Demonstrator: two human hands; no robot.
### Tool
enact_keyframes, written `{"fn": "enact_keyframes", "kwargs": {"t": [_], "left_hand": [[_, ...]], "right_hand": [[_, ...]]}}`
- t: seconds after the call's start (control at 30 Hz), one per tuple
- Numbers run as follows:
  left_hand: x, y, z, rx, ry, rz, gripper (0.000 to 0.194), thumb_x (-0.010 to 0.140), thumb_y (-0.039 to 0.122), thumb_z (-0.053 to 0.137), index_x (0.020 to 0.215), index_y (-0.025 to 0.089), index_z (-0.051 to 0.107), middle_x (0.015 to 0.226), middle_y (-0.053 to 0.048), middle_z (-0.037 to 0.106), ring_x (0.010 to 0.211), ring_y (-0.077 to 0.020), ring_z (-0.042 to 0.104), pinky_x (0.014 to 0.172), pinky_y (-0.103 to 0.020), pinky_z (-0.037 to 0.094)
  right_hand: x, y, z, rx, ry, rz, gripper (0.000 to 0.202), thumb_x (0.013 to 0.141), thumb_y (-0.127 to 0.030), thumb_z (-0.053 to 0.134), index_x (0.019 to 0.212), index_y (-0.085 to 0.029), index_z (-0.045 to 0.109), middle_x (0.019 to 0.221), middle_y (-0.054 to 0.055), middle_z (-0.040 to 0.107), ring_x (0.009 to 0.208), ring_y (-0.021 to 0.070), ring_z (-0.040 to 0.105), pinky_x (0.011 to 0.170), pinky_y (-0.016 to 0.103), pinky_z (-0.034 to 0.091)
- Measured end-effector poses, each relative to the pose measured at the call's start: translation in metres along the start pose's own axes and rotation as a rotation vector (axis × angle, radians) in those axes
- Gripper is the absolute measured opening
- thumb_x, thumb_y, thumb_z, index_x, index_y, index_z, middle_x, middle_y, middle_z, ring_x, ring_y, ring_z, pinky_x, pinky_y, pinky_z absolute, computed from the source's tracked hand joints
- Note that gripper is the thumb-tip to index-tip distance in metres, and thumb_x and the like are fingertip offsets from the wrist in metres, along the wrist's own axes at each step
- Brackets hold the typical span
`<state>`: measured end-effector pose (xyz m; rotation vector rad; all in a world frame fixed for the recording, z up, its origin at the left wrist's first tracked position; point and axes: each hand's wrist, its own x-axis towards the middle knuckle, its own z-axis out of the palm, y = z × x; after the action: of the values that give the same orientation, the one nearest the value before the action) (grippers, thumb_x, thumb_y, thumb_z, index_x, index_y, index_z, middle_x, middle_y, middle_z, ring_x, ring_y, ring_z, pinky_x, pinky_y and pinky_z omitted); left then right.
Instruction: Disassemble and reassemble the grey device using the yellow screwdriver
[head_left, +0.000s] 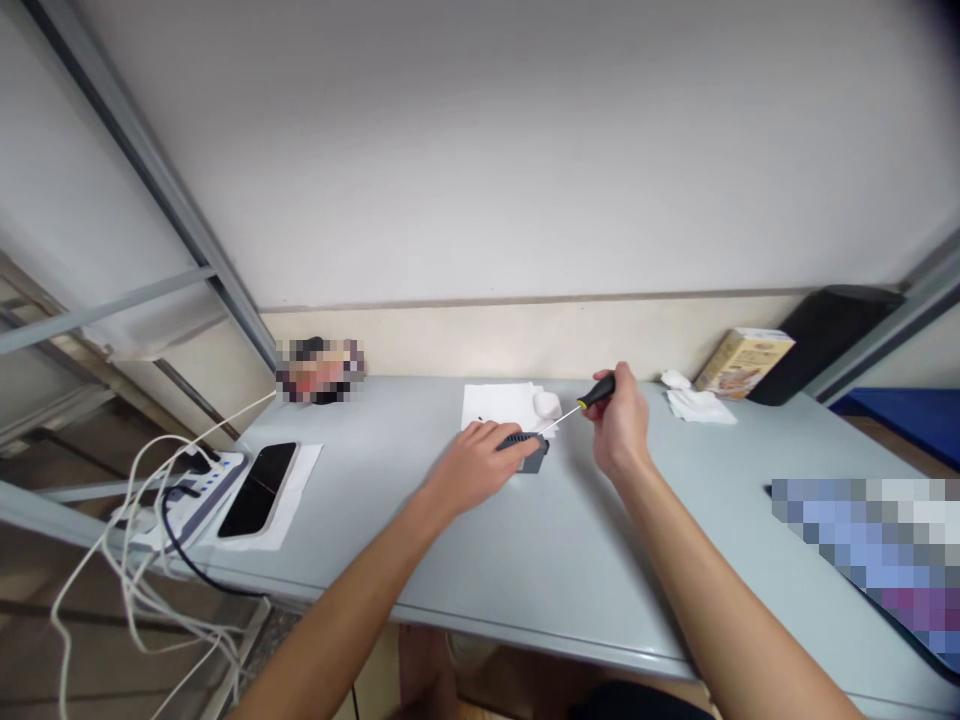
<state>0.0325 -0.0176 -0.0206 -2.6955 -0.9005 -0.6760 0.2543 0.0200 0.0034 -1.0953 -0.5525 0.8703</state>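
Note:
A small dark grey box-shaped device [534, 458] with a slotted top rests on the desk, gripped by my left hand [478, 462] from its left side. My right hand [621, 420] is closed around the black handle of a screwdriver [598, 393] with a yellow collar. Its thin metal shaft slants down to the left and ends at the top of the device; whether the tip sits in a screw is too small to tell. Behind the device lie white paper sheets [495, 402] and a white rounded item [547, 405].
On the left are a phone [259, 490] on white paper, a power strip [202, 500] and tangled white cables [124, 560]. A yellow box [745, 362], crumpled tissue [699, 405] and a black object [832, 335] stand back right. A blurred-out screen-like item [885, 560] lies right.

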Motion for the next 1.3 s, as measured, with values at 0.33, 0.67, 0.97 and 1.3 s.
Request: {"fn": "enact_keyframes", "kwargs": {"t": [0.33,0.67,0.97,1.3], "left_hand": [[-0.001,0.002,-0.004,-0.243,0.219,-0.204,0.035,0.109,0.029,0.040,0.135,0.027,0.064,0.145,-0.011,0.061,0.131,-0.0242,0.060,0.112,-0.046,0.034],[-0.014,-0.056,-0.003,-0.305,0.596,-0.945,0.029,0.107,0.026,0.035,0.112,0.023,0.064,0.119,-0.009,0.067,0.118,-0.0242,0.062,0.110,-0.044,0.042],[-0.017,-0.039,0.015,-0.180,-0.048,-0.629,0.040,0.107,0.032,0.039,0.140,0.032,0.062,0.157,-0.008,0.053,0.145,-0.0301,0.044,0.119,-0.058,0.030],[-0.026,-0.046,0.029,-0.172,-0.192,-0.551,0.047,0.109,0.040,0.031,0.145,0.035,0.060,0.163,-0.008,0.047,0.146,-0.0344,0.042,0.117,-0.065,0.030]], "right_hand": [[-0.014,0.023,0.009,-0.152,-0.232,0.089,0.055,0.077,-0.072,0.070,0.097,-0.021,0.073,0.072,-0.001,0.061,0.050,0.0105,0.045,0.048,0.027,0.035],[-0.021,0.030,0.009,-0.348,-0.319,-0.017,0.059,0.082,-0.071,0.064,0.106,-0.018,0.076,0.081,0.003,0.068,0.058,0.0129,0.048,0.058,0.029,0.042],[-0.020,0.030,0.009,-0.344,-0.307,-0.026,0.057,0.083,-0.071,0.064,0.103,-0.019,0.076,0.077,0.002,0.067,0.058,0.0132,0.048,0.058,0.028,0.041],[-0.021,0.028,0.009,-0.348,-0.285,-0.027,0.053,0.082,-0.070,0.066,0.099,-0.021,0.076,0.075,0.000,0.066,0.057,0.0126,0.048,0.057,0.028,0.041]]}}
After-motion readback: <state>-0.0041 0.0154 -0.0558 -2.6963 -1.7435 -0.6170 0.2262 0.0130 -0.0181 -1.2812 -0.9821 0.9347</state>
